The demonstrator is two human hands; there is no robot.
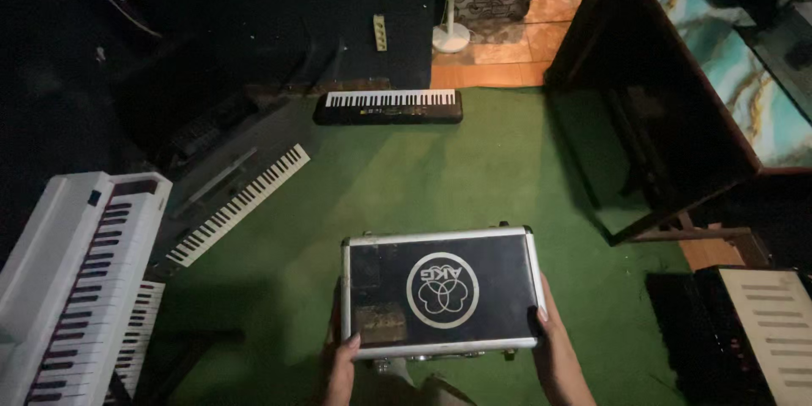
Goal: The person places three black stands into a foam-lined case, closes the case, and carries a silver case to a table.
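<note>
Both hands, left (341, 365) and right (554, 347), grip the case (440, 290) by its edges; loose latches could spill it.

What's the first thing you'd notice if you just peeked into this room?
Probably the dark case with silver edges and a round white emblem, held flat at the bottom middle between the left hand and right hand. Next, the keyboards: a white one at far left and a black one lying on the green carpet.
</note>
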